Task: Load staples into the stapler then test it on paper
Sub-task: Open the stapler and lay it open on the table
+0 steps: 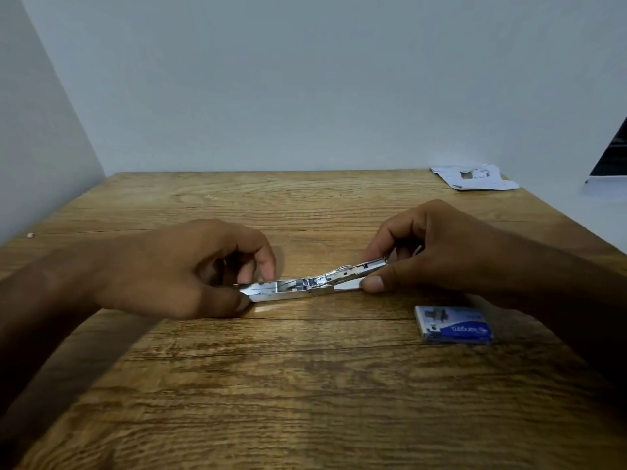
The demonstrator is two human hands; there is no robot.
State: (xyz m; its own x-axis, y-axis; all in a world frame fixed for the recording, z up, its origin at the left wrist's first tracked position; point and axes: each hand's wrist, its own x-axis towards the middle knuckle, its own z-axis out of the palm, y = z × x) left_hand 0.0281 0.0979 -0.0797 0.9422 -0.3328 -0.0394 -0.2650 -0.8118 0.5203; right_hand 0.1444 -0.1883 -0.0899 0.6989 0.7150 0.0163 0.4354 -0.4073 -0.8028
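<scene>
A small silver metal stapler lies swung open flat across the middle of the wooden table. My left hand pinches its left half, the opened top cover, between thumb and fingers. My right hand pinches the right half, where the staple channel lifts slightly above the base. A blue staple box lies flat on the table just in front of my right hand. White paper rests at the back right corner.
Pale walls close the table in at the back and the left. A dark object stands past the right edge. A tiny light speck lies near the table's left edge.
</scene>
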